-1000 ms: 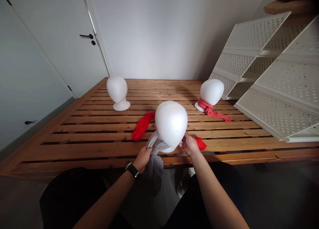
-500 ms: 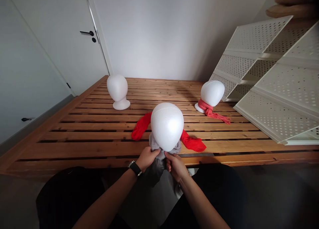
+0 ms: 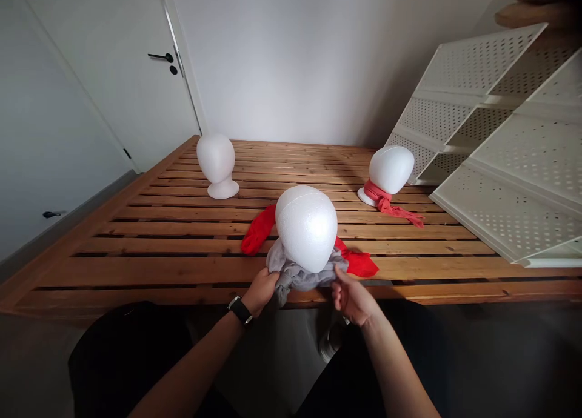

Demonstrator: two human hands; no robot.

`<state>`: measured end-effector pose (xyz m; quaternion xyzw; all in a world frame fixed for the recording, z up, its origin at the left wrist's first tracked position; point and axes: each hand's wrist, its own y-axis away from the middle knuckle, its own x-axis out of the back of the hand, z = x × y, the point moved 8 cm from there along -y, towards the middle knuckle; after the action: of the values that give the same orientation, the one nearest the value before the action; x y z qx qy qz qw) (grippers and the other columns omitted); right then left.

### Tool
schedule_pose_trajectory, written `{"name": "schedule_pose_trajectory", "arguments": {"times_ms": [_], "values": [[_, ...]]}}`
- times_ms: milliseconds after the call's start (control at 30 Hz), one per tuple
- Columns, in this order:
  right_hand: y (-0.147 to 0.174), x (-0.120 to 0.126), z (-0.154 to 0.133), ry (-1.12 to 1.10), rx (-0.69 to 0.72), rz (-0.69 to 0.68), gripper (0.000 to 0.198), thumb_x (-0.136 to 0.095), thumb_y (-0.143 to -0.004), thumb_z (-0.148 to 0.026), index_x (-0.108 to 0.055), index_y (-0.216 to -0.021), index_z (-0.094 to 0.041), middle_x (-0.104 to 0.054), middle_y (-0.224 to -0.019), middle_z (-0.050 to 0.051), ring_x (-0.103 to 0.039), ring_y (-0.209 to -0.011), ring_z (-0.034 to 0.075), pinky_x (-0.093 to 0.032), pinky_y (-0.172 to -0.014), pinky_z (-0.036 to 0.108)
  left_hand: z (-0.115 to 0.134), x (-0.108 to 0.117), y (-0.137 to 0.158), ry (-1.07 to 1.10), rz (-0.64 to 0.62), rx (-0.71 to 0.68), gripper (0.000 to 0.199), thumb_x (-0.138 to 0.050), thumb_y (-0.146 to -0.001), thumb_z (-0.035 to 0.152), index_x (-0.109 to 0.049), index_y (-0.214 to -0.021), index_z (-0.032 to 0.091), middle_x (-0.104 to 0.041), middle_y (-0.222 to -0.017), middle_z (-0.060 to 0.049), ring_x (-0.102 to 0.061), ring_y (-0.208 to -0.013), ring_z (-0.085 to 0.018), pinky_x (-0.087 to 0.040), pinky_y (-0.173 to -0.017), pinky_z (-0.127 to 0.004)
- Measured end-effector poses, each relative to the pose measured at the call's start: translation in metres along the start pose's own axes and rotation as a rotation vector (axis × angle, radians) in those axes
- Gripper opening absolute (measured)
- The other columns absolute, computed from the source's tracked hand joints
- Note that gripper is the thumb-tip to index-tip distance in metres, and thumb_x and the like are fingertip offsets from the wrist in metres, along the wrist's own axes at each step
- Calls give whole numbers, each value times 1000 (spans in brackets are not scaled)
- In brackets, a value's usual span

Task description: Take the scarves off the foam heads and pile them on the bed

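At the near edge of the slatted wooden table point(image 3: 136, 248), seen from the head camera, stands a white foam mannequin head point(image 3: 306, 227) with a crumpled grey fabric scarf point(image 3: 295, 274) bunched around its neck; the left hand point(image 3: 260, 291), a black wristwatch point(image 3: 240, 310) on its wrist, is closed on the scarf's left side; the right hand point(image 3: 352, 298) sits just beside the scarf's right end, fingers half curled, and whether it grips the cloth cannot be told; a bright red cloth scarf point(image 3: 259, 233) lies on the slats behind the head, showing on both sides; farther back stand a bare white foam head point(image 3: 216, 162) at left and a white foam head with a red scarf tied at its neck point(image 3: 390, 171) at right; white perforated metal shelving point(image 3: 500, 145) leans at the right.
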<state>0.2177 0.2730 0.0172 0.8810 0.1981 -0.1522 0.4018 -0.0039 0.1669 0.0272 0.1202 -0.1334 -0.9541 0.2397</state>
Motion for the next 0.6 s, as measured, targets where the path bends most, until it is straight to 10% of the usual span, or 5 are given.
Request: {"name": "schedule_pose_trajectory", "arguments": {"times_ms": [267, 467, 600], "values": [[26, -11, 91, 13, -180, -3, 57, -71, -86, -77, -60, -89, -21, -54, -59, -4, -41, -37, 6, -30, -35, 17, 7, -18, 11, 225, -86, 49, 49, -84, -71, 54, -74, -97, 14, -78, -98, -10, -69, -90, -24, -53, -89, -36], [60, -57, 127, 38, -294, -300, 73, -53, -82, -93, -64, -83, -21, -55, -58, 1, -38, -35, 10, -28, -34, 25, 14, -27, 24, 115, -264, 118, 50, -82, -77, 54, -77, -104, 12, -78, -98, -11, -70, -90, -24, -53, -85, -36], [44, -80, 121, -60, -192, -101, 65, -62, -84, -85, -50, -74, -22, -39, -53, -7, -25, -35, 6, -19, -35, 21, 14, -33, 31, -123, -395, 82, 43, -79, -81, 51, -80, -102, 13, -78, -98, -10, -70, -98, -27, -51, -91, -36]]}}
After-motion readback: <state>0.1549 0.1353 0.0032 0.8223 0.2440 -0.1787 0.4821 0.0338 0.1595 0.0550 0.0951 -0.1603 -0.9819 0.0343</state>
